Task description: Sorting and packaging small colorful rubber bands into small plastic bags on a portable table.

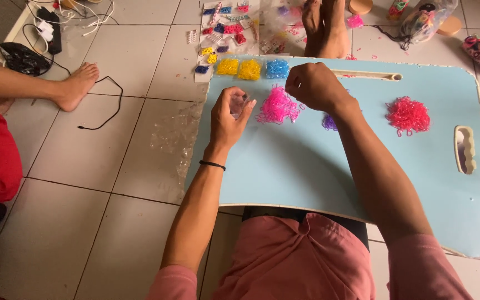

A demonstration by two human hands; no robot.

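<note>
Plastic, clear and small, a little bag or packet [239,103], sits pinched in the left hand [229,119], whose fingers curl around it above the left part of the light-blue lap table [318,172]; a black band [212,165] circles that wrist; the right hand [313,86] hovers just right of it, fingers bent inward and fingertips drawn together over the bright pink heap of tiny rubber bands [278,106], though whether it grips any bands cannot be told; a small purple heap [329,122] shows partly under the right wrist; further right on the table lies a deeper pink-red heap [408,115], well apart from the hands; along the far left edge of the table stand two yellow piles [238,69] and one blue pile [277,68]; a long groove [368,75] runs along the table's far edge and a handle slot [464,149] opens in its right side; beyond the table on the tiled floor [84,166] lie packets of coloured bands [226,30], a clear bag of hair ties [426,19] and another person's feet [324,28]; to the left another person's foot [76,84] rests near a black cable [104,108]; crumpled clear film [176,136] lies beside the table's left edge.
</note>
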